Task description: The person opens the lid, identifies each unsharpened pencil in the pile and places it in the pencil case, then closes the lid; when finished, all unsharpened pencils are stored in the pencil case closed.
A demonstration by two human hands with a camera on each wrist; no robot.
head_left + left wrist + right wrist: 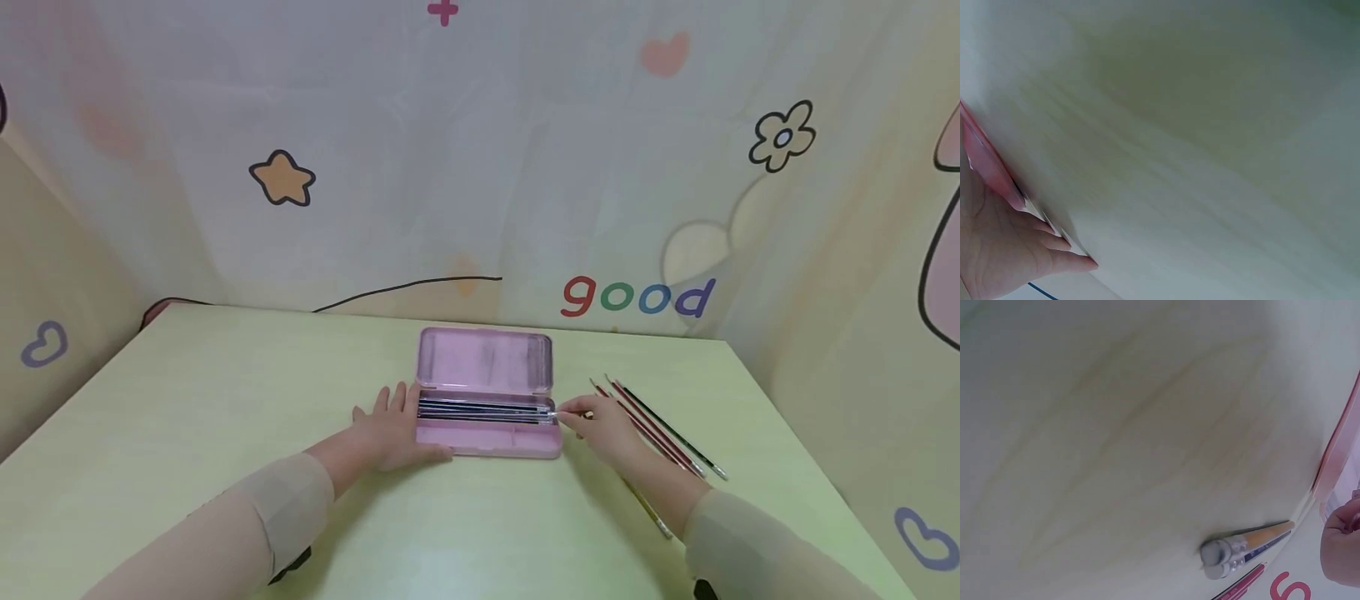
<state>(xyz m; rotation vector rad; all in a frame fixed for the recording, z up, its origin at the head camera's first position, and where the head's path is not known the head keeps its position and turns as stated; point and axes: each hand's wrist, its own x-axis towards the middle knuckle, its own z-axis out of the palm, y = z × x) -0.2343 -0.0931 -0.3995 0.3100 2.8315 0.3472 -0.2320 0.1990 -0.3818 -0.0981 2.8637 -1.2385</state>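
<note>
A pink pencil case lies with its lid raised on the table. Several dark pencils lie side by side in its back compartment. My left hand, fingers spread, rests against the case's left end; the left wrist view shows that hand by the case's edge. At the right end, my right hand pinches the eraser end of a pencil with thumb and fingertips. In the right wrist view only part of this hand shows, beside the case.
Right of the case lie red pencils and a dark pencil, slanting. A yellow pencil lies partly under my right forearm; its eraser end shows close up. A printed cloth hangs behind the table.
</note>
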